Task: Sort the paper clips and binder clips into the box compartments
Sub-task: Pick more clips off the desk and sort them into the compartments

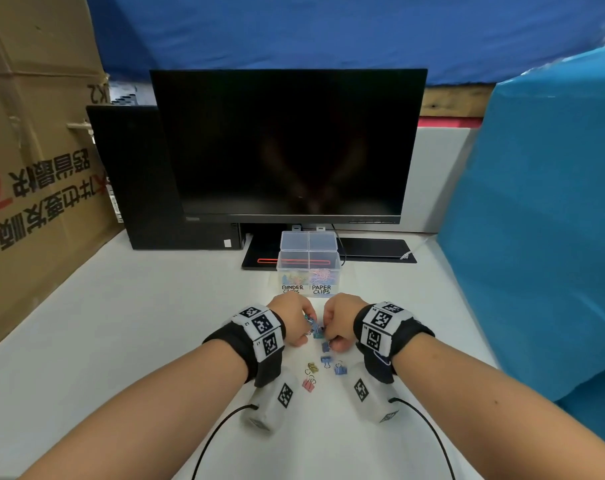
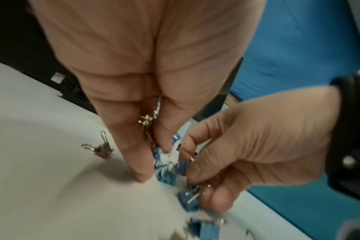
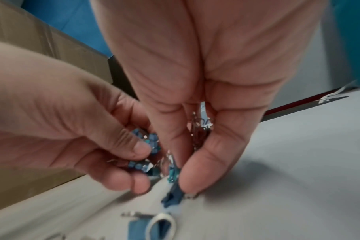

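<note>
Gathering seems to be the step in hand: both hands work over a small heap of binder clips (image 1: 317, 331) on the white table (image 1: 121, 341), just near of the clear box (image 1: 308, 268). The left hand (image 1: 292, 322) has its fingers curled down with the tips meeting the table, and the left wrist view shows metal wire and blue clips tucked between fingers and thumb, so it appears to be pinching several at once rather than one. The right hand (image 1: 342, 323) is likewise curled; its thumb and fingertips (image 3: 190, 178) pinch a dark blue clip (image 3: 173, 197) against the table, with wire loops already bunched in the palm. Holding a handful probably saves trips to the box. That box stands between the hands and the monitor (image 1: 287, 143), its lid tipped up at the far side so both compartments are open from above; the left one is labelled for binder clips and the right for paper clips, and each already holds coloured pieces. Four loose clips lie nearer the person: an olive one (image 1: 313, 367), two blue ones (image 1: 326, 360) (image 1: 341, 368) and a pink one (image 1: 308, 383). No paper clips show on the table, so the sorting looks well advanced.
</note>
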The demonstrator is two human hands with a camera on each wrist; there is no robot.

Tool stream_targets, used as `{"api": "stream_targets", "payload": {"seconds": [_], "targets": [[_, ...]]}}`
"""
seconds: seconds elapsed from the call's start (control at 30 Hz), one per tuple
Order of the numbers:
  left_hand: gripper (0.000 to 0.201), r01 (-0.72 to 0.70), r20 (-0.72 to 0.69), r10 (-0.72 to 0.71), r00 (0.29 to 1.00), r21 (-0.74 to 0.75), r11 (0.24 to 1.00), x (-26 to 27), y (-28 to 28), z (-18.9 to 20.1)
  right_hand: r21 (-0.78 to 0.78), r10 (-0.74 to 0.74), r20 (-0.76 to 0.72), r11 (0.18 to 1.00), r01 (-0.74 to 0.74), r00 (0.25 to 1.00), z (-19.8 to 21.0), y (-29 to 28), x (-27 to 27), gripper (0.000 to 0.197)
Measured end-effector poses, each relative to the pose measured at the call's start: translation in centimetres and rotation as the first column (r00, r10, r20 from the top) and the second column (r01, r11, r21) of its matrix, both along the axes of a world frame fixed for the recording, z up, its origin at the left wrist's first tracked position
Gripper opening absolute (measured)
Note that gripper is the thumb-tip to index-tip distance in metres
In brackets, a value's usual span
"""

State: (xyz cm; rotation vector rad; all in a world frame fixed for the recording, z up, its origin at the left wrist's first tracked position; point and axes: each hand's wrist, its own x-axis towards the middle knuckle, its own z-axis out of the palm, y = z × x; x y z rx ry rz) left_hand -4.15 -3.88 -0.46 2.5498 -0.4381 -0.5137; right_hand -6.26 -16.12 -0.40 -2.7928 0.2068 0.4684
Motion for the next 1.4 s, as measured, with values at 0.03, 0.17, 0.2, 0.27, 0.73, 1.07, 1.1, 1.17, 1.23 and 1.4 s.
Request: {"api": "stream_targets", "payload": {"seconds": [0.03,0.17,0.2,0.27,0.73,1.07,1.1,1.17,1.23,1.4], "targets": [[0.023,0.004,-0.021,-0.005,1.0,-0.016,1.0,0.2,0.4,0.1,0.039,-0.007,-0.014,0.999,0.007,1.0,0.1,-0.3,0.0,0.007],[0.018,-0.032,-0.118,0.021,0.993,-0.089,0.996,1.3,2.0,0.1,0.181,-0.043,-0.014,0.982,0.045,0.999,0.5,-1.9,-0.4,0.006],[0.014,-0.077,-0.186,0.048,0.981,-0.15,0.986,1.6,2.4,0.2,0.256,-0.064,-0.022,0.964,0.068,0.998,0.5,-2.3,-0.4,0.01],[0.016,-0.181,-0.347,0.081,0.935,-0.269,0.946,1.9,3.2,0.6,0.404,-0.113,-0.053,0.906,0.125,0.992,0.3,-3.2,-0.6,0.016],[0.017,-0.189,-0.072,0.176,0.982,-0.484,0.855,9.1,3.0,5.1,0.758,-0.214,-0.1,0.616,0.214,0.972,3.3,-5.4,3.2,0.014],[0.035,0.01,0.026,-0.01,1.0,0.002,1.0,13.2,-0.5,5.9,0.636,-0.186,-0.001,0.758,0.145,0.982,5.4,-2.9,10.8,0.024],[0.036,0.014,0.03,-0.014,0.999,0.004,1.0,13.5,-0.5,5.9,0.628,-0.179,-0.006,0.765,0.143,0.984,5.7,-2.4,11.2,0.024],[0.034,0.011,0.022,-0.011,1.0,-0.015,1.0,14.0,-0.4,5.8,0.611,-0.162,-0.021,0.779,0.141,0.987,6.2,-1.6,11.9,0.02],[0.034,0.002,0.043,-0.001,0.999,-0.024,1.0,14.2,-0.2,5.6,0.576,-0.139,0.001,0.81,0.113,0.99,6.6,-0.9,12.7,0.02],[0.035,0.037,0.164,-0.028,0.986,-0.052,0.998,14.5,0.3,5.4,0.271,0.025,0.068,0.962,-0.043,0.997,6.7,-0.5,13.5,0.034]]}}
